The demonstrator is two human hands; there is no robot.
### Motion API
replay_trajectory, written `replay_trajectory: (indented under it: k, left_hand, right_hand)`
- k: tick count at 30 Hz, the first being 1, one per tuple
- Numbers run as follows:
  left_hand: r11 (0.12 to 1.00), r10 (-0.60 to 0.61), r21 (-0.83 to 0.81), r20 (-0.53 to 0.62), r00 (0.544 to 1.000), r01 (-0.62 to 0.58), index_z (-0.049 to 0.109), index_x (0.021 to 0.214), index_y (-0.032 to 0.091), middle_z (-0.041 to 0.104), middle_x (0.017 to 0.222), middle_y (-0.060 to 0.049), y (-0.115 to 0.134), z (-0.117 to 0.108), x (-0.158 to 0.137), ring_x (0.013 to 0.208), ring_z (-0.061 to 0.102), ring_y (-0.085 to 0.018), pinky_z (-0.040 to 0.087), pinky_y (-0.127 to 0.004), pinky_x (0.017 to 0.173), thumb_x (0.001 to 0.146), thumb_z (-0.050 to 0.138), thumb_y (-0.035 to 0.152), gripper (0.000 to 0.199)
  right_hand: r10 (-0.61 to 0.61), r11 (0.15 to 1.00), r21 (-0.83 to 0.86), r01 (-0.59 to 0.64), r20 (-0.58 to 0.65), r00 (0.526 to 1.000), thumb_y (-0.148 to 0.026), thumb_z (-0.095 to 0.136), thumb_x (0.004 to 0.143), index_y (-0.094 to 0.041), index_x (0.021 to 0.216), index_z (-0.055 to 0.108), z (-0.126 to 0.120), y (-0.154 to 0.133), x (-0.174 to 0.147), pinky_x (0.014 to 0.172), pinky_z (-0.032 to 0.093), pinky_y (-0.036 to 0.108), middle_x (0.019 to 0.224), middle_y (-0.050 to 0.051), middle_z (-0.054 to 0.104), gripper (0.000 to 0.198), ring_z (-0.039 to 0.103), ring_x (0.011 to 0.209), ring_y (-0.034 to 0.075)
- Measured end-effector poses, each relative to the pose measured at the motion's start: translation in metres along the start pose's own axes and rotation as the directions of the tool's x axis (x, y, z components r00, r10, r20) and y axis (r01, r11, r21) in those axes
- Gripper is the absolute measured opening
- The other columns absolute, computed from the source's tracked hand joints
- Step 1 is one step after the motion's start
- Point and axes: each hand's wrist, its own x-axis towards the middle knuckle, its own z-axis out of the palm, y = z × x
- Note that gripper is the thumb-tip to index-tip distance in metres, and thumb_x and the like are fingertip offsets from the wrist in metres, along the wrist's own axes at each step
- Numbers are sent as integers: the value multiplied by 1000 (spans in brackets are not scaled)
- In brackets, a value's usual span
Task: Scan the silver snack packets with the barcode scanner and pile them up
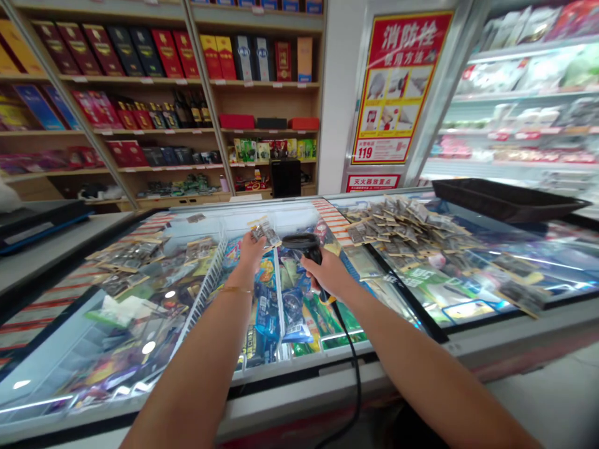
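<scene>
Held between the fingers of my left hand (253, 251) is a small snack packet (266, 231) with a clear front and dark contents. My right hand (327, 271) is wrapped round the handle of a black barcode scanner (302, 242), whose head points left at the packet. From the scanner a black cable (353, 362) hangs down over the front edge. Both hands are above the chest freezer (322, 368), where blue and green ice cream packs (266, 312) lie in wire baskets. On the right glass lid rests a large heap of similar packets (402, 224).
A smaller group of packets (131, 255) lies on the left lid. At the back right stands a black tray (505, 198). Shelves with boxed bottles (168, 53) rise behind, beside a red fire hydrant poster (400, 87). To the right is a lit display fridge (524, 118).
</scene>
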Motion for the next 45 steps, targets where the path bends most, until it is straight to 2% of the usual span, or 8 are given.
replay_trajectory:
  k: [6, 11, 14, 22, 26, 30, 37, 45]
  left_hand:
    - [954, 24, 299, -112, 993, 11, 60, 110, 19, 76, 104, -9, 15, 6, -5, 103, 74, -23, 59, -37, 92, 74, 64, 29, 37]
    - [954, -59, 280, -169, 984, 105, 57, 121, 19, 71, 115, -12, 41, 49, -14, 97, 74, -21, 61, -34, 79, 82, 66, 23, 40]
    - [982, -94, 147, -164, 982, 118, 55, 117, 22, 69, 107, -7, 56, 101, -22, 86, 72, -16, 62, -31, 72, 79, 74, 14, 43]
    - [996, -90, 33, 273, 958, 84, 61, 101, 18, 67, 87, -1, 76, 278, -50, 81, 71, -14, 64, -35, 82, 76, 77, 3, 33]
    - [995, -101, 36, 428, 898, 94, 61, 111, 17, 72, 91, -3, 73, 352, -65, 86, 74, -16, 62, -39, 90, 76, 74, 1, 41]
    - [999, -30, 43, 530, 847, 8, 60, 125, 18, 72, 123, -14, 61, 393, -73, 121, 68, -25, 53, -43, 106, 77, 73, 2, 53]
    - [985, 113, 56, 502, 858, -162, 62, 132, 18, 62, 145, -18, 46, 372, -50, 143, 53, -29, 40, -45, 120, 74, 70, 3, 61]
    - [920, 140, 323, 260, 955, -223, 61, 128, 18, 66, 138, -15, 45, 234, -11, 135, 60, -26, 45, -43, 116, 81, 61, 7, 49]
  right_hand:
    - [12, 993, 119, -10, -19, 1000, -26, 66, 90, -22, 78, 51, -16, -12, 5, 36, 40, 21, 57, -6, 57, 20, 54, 36, 11]
    - [10, 980, 199, 11, -108, 994, -28, 70, 87, -21, 81, 53, -76, -14, 2, 36, 40, 20, 57, -6, 57, 20, 55, 37, 11]
    - [62, 973, 232, -10, -221, 973, -26, 68, 88, -21, 82, 53, -128, -4, -3, 35, 39, 21, 54, -6, 56, 17, 53, 35, 11]
    - [179, 940, 341, 0, -493, 851, -22, 63, 89, -22, 77, 50, -252, 15, -22, 34, 40, 23, 51, -5, 56, 18, 50, 34, 12]
    - [203, 931, 365, 23, -568, 798, -21, 64, 88, -22, 77, 49, -289, 21, -24, 33, 39, 23, 50, -5, 55, 19, 49, 34, 12]
    - [242, 919, 394, 18, -600, 763, -20, 65, 87, -22, 75, 47, -306, 27, -23, 32, 38, 24, 49, -5, 55, 21, 48, 33, 12]
    - [265, 921, 389, -24, -580, 770, -20, 64, 88, -23, 77, 49, -293, 31, -15, 34, 39, 24, 48, -5, 54, 19, 48, 34, 12]
    - [235, 931, 360, -61, -462, 855, -21, 67, 86, -22, 80, 50, -214, 6, 6, 34, 39, 24, 51, -5, 56, 18, 51, 36, 13]
